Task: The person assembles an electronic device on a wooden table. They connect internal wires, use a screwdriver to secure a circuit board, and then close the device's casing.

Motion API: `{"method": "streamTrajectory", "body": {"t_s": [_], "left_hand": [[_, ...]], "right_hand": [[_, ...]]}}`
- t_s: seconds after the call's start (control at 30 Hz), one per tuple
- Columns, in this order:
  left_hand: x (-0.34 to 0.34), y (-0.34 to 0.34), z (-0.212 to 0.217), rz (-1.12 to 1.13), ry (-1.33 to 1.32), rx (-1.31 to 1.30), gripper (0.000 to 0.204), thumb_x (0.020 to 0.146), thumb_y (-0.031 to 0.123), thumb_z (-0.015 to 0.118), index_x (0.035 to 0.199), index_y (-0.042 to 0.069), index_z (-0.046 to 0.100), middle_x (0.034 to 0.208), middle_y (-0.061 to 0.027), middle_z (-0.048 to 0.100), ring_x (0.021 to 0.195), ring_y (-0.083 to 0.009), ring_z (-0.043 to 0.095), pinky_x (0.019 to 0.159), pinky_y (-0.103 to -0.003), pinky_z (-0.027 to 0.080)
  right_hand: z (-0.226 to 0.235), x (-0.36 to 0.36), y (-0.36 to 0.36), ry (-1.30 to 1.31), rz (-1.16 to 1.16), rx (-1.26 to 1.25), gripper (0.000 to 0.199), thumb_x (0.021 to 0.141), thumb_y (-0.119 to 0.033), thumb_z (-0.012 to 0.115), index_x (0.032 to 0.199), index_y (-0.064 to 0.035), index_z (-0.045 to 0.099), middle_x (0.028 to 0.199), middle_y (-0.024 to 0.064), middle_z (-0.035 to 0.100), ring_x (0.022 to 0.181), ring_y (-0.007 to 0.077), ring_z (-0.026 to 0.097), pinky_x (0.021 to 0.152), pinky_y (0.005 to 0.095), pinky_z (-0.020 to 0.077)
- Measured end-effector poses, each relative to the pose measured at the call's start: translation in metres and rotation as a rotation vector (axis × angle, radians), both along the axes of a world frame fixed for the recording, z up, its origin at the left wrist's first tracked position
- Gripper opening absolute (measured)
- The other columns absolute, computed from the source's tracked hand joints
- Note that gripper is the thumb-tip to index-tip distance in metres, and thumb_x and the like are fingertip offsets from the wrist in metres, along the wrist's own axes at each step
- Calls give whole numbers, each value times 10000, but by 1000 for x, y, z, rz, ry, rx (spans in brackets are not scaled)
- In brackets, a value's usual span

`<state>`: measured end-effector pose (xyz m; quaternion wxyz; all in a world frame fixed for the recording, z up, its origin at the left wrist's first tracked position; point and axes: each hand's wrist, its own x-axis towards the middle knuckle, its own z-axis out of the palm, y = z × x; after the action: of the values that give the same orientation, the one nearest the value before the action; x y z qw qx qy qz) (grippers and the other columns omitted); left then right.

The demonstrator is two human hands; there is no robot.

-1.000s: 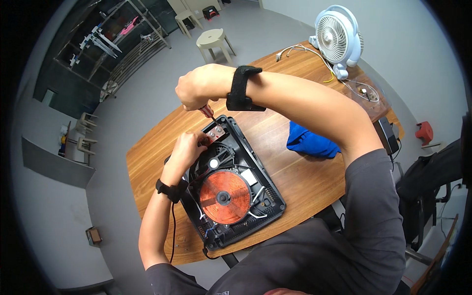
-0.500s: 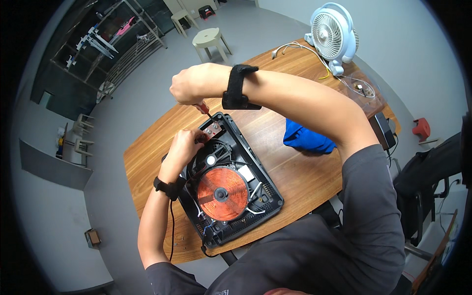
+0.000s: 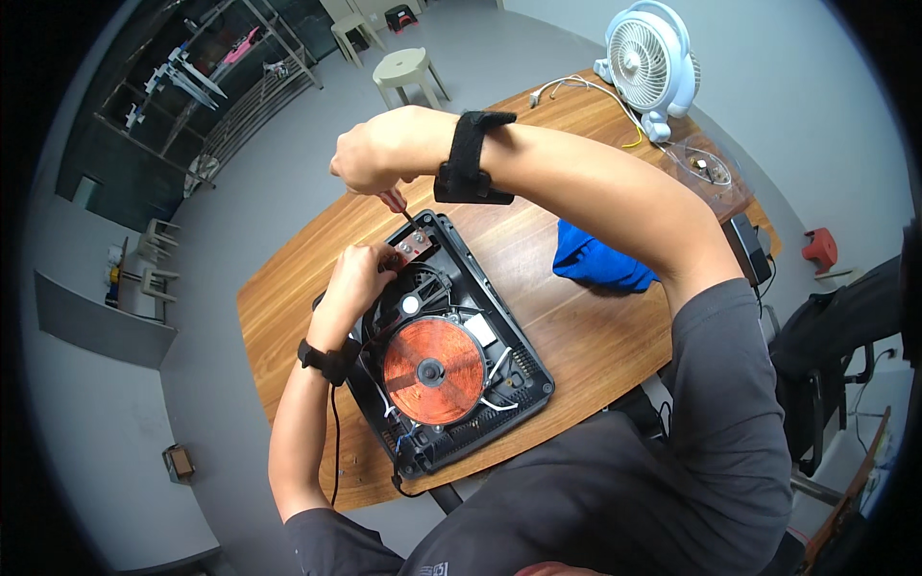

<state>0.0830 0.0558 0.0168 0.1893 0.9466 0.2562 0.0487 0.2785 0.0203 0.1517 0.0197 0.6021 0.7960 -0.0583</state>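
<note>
An opened induction cooker with a black housing (image 3: 471,267) lies on the table, its round copper coil (image 3: 408,360) facing up. Beyond the coil sits a black fan (image 3: 434,288), and at the far end a small reddish circuit board (image 3: 413,248) with round metallic spots. My right hand (image 3: 376,156) is closed around a screwdriver (image 3: 407,215), which slants down to the board's far edge; its reddish handle is mostly hidden by the hand. Closed at the board's left end, my left hand (image 3: 355,280) has its fingertips on it, partly out of sight.
On the wooden table (image 3: 605,331) lie a blue cloth (image 3: 595,261), a light-blue fan (image 3: 645,62) with its cable, and a clear tray (image 3: 709,173) with small parts. Tiny screws (image 3: 353,461) rest near the front left edge. A black cord runs beside my left wrist.
The view has shifted slightly. My right hand has turned a little on the screwdriver, whose tip stays at the circuit board. My left hand keeps its place at the board's end.
</note>
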Motion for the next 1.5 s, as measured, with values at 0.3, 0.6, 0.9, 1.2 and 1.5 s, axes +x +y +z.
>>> {"method": "streamTrajectory", "body": {"t_s": [0.3, 0.6, 0.9, 1.2, 1.5], "left_hand": [[0, 2, 0, -3, 10, 4, 305, 775, -2, 770, 1078, 33, 770, 938, -179, 768, 863, -318, 752, 824, -394, 591], [1, -1, 2, 32, 16, -1, 250, 778, 8, 766, 1027, 25, 768, 947, -168, 767, 911, -347, 740, 837, -412, 585], [-2, 1, 0, 8, 16, 35, 257, 784, 12, 767, 1041, 22, 765, 949, -170, 769, 895, -336, 744, 838, -410, 588], [-2, 4, -3, -8, -2, 25, 244, 786, 21, 763, 1031, 24, 768, 945, -165, 769, 910, -341, 742, 842, -414, 587], [-1, 2, -3, 12, -11, 2, 234, 785, 15, 758, 1019, 16, 771, 942, -167, 771, 904, -335, 746, 836, -410, 588]], "right_hand": [[6, -8, 2, -16, -90, -140, 305, 938, -144, 510, 1008, 10, 764, 955, 167, 771, 854, 288, 745, 758, 400, 594], [-8, -7, 1, -35, 15, 119, 289, 930, -173, 570, 1042, -26, 794, 964, 139, 785, 859, 293, 751, 774, 411, 602], [0, -4, 5, 28, -59, -137, 334, 943, -137, 502, 1130, -55, 767, 1031, 116, 784, 1006, 287, 731, 785, 393, 600], [-4, -5, -5, -64, 0, 85, 306, 970, -186, 544, 1104, -8, 754, 1079, 188, 759, 976, 323, 750, 797, 434, 605], [7, -2, -7, -40, 27, -149, 298, 956, -136, 568, 1181, 25, 677, 1000, 166, 769, 866, 318, 748, 723, 417, 611]]}}
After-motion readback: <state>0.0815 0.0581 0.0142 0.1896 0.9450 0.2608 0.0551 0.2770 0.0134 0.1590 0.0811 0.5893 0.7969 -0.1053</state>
